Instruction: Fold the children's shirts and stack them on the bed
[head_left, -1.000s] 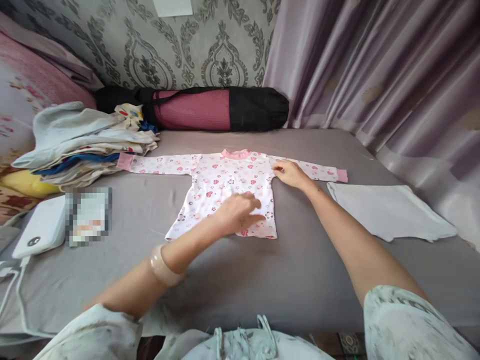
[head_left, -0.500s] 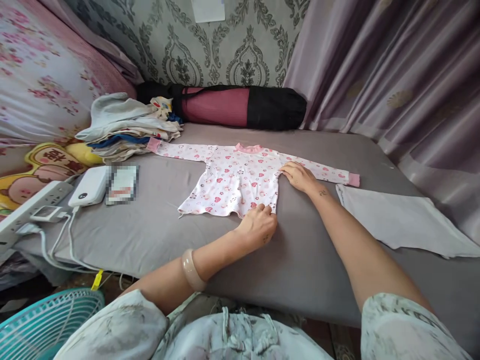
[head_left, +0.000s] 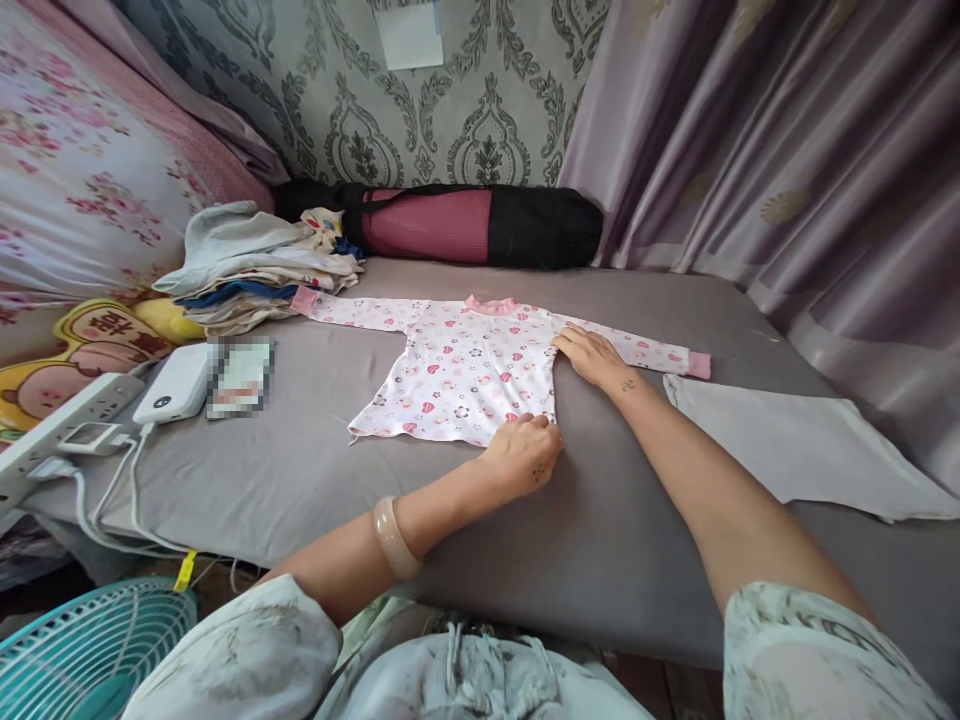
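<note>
A small long-sleeved shirt [head_left: 472,375], white with pink hearts and pink collar and cuffs, lies spread on the grey bed sheet [head_left: 315,490], both sleeves stretched sideways. My left hand [head_left: 523,455], below a pale bangle on the wrist, is closed on the shirt's lower right hem corner; its fingertips are partly hidden. Higher up, at the underarm where the right sleeve joins, my right hand [head_left: 589,355] pinches the shirt's side edge. The fabric between the two hands runs fairly straight.
Folded clothes [head_left: 255,265] are piled at the back left. Along the wall lies a long black and maroon bag [head_left: 427,225]. A light grey garment [head_left: 795,440] lies flat at right. A power bank [head_left: 174,385], power strip [head_left: 75,435] and fan [head_left: 90,640] are at left.
My left hand has moved slightly right with the hem corner, and the shirt's rumpled front and lower hem look smoother. My right hand stays at the underarm. The view has shifted a little.
</note>
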